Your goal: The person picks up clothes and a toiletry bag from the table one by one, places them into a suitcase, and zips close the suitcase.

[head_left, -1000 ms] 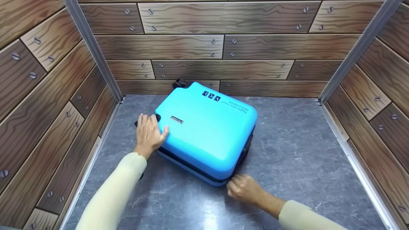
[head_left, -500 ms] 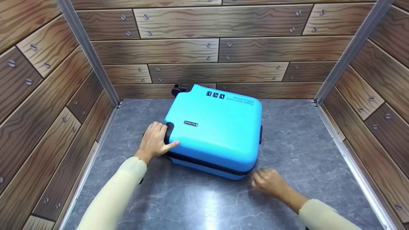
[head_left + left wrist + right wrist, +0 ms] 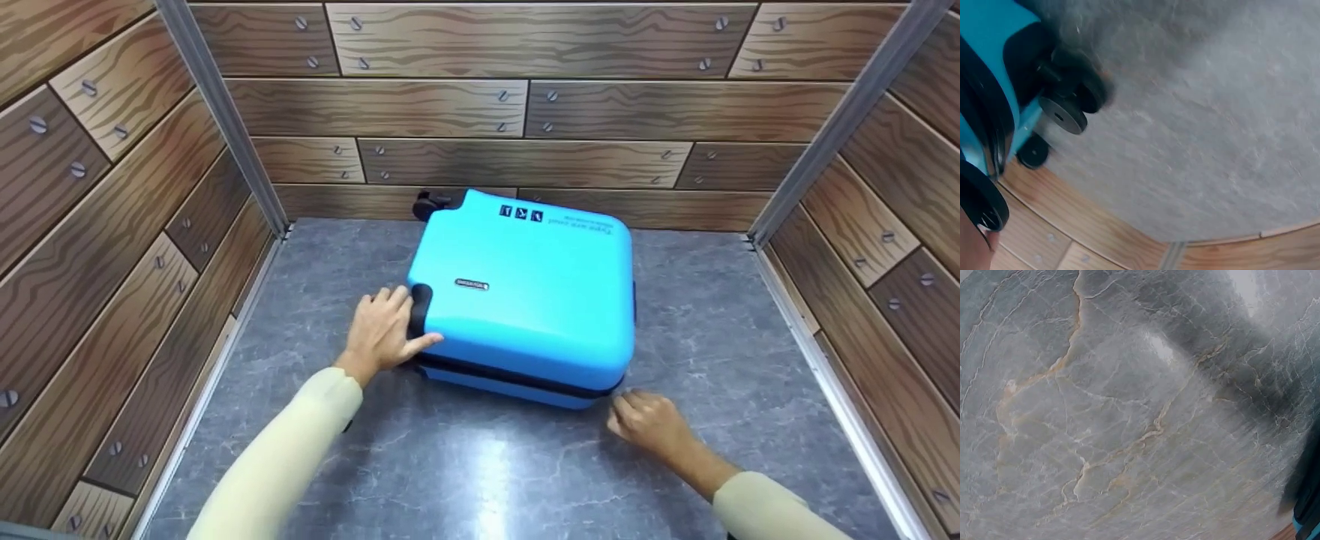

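Observation:
A bright blue hard-shell suitcase (image 3: 525, 277) lies flat on the floor, with a black seam band around its side. My left hand (image 3: 382, 330) grips its near left corner at the black wheel mount (image 3: 420, 307), the thumb laid on the blue shell. In the left wrist view, part of that hand (image 3: 974, 244) shows beside a black wheel (image 3: 982, 194), and other wheels (image 3: 1067, 112) stick out from the same end. My right hand (image 3: 649, 424) is curled into a fist close by the suitcase's near right corner, its fingertips hidden.
Grey marbled floor (image 3: 712, 337) lies around the suitcase. Wood-plank-patterned walls stand at the back (image 3: 600, 109), left (image 3: 142, 300) and right (image 3: 885, 225), with metal posts (image 3: 232, 112) in the corners. The suitcase's far wheel (image 3: 430, 204) is close to the back wall.
The suitcase has shifted right and turned counterclockwise in the head view. My left hand has moved right with its corner; my right fist has moved right and slightly away from me.

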The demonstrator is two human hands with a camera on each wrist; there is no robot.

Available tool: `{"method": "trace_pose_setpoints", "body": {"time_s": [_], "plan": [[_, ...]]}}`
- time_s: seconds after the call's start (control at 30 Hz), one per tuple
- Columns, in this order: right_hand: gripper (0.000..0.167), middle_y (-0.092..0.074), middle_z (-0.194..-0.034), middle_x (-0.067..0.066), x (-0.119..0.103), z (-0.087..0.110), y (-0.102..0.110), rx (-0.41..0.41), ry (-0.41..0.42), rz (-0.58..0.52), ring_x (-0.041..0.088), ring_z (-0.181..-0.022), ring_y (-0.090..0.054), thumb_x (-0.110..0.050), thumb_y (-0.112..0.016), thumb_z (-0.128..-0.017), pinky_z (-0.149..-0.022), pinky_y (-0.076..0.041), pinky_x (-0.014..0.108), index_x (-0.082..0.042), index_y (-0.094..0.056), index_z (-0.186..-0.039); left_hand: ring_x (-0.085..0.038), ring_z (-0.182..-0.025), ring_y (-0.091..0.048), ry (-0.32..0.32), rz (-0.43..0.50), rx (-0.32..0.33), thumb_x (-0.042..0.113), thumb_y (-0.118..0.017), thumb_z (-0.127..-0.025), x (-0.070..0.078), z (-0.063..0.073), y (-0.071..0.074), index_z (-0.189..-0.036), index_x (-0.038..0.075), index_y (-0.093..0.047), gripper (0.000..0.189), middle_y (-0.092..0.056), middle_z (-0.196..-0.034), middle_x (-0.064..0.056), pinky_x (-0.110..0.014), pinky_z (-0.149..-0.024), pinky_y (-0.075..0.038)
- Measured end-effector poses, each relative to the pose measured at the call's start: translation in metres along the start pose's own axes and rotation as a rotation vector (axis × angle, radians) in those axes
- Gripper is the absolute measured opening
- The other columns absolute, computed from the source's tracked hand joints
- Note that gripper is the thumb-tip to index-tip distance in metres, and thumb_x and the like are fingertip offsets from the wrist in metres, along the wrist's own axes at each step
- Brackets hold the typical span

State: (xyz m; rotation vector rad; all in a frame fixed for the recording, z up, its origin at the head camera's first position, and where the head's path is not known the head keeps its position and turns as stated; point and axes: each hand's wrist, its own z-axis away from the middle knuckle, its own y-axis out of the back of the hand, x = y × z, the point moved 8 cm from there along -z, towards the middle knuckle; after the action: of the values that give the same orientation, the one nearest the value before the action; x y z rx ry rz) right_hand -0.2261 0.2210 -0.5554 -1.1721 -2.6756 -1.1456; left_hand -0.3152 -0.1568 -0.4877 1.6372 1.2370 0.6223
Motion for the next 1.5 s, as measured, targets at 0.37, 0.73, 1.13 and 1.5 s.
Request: {"method": "trace_pose_setpoints", "body": {"time_s": [0.37, 0.73, 1.13, 1.5], "plan": [[0.02, -0.043, -0.056, 0.004, 0.038, 0.02, 0.002, -0.04, -0.184, 0.043, 0.022, -0.046, -0.037, -0.014, -0.045, -0.086, -0.041, -0.035, 0.036, -0.003, -0.05, -0.069, -0.031, -0.091, -0.057, 0.071, 0.012, 0.024, 0.088, -0.03, -0.083, 0.04, -0.011, 0.002, -0.108, 0.001, -0.067, 0.098, -0.061, -0.114, -0.011, -0.047, -0.073, -0.047], [0.016, -0.039, -0.059, 0.008, 0.031, 0.004, 0.009, 0.039, -0.126, 0.092, 0.025, -0.051, -0.036, -0.009, -0.046, -0.08, -0.05, -0.025, 0.033, -0.002, -0.047, -0.066, -0.032, -0.093, -0.059, 0.095, -0.012, 0.016, 0.089, -0.025, -0.083, 0.038, -0.012, 0.005, -0.113, 0.001, -0.067, 0.103, -0.061, -0.119, -0.01, -0.051, -0.076, -0.05], [0.013, -0.044, -0.059, 0.004, 0.013, -0.001, -0.005, 0.041, -0.156, -0.018, 0.021, -0.051, -0.038, -0.01, -0.048, -0.081, -0.05, -0.032, 0.033, -0.006, -0.047, -0.068, -0.033, -0.094, -0.06, 0.064, -0.008, -0.015, 0.089, -0.03, -0.082, 0.039, -0.029, 0.014, -0.111, -0.001, -0.069, 0.102, -0.062, -0.122, -0.01, -0.051, -0.074, -0.051], [0.016, -0.043, -0.058, 0.008, 0.007, -0.01, -0.006, 0.015, -0.162, -0.028, 0.024, -0.051, -0.038, -0.008, -0.044, -0.082, -0.049, -0.029, 0.034, -0.005, -0.046, -0.066, -0.036, -0.105, -0.061, 0.071, -0.019, -0.09, 0.089, -0.033, -0.081, 0.036, -0.033, 0.018, -0.121, -0.003, -0.066, 0.105, -0.061, -0.129, -0.012, -0.056, -0.089, -0.05]]}}
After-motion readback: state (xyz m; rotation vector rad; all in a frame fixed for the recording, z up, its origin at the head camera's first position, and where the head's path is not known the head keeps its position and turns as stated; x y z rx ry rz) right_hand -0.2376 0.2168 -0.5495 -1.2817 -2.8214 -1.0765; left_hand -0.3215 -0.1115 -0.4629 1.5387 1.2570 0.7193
